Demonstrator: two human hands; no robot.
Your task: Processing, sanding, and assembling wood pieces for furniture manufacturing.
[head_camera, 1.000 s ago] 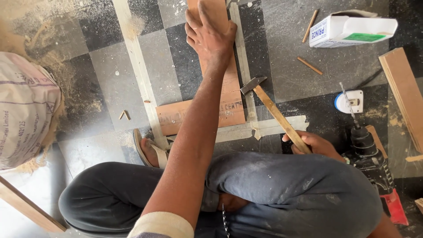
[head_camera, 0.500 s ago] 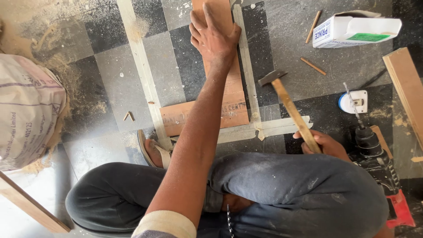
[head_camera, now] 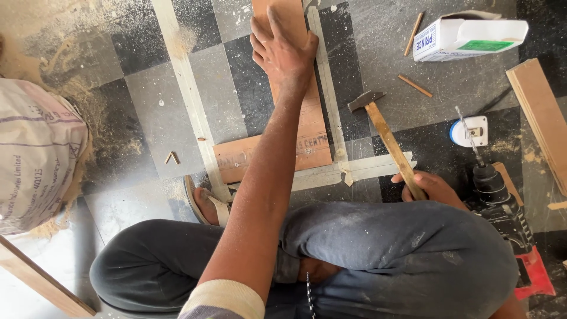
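My left hand lies flat with spread fingers on a reddish-brown board, pressing it to the checkered floor. Pale wooden strips frame the board on its right side and along its near edge; a longer strip runs down the left. My right hand grips the wooden handle of a hammer, whose metal head hangs just right of the upright strip. My knees in dark trousers fill the lower view.
A sack sits in sawdust at the left. A white carton lies at the top right, a power drill and a small white and blue container at the right, a plank at the far right. Small sticks lie scattered.
The hammer head has swung to the right, away from the upright strip, with my right hand still on the handle. My left hand stays pressed on the board.
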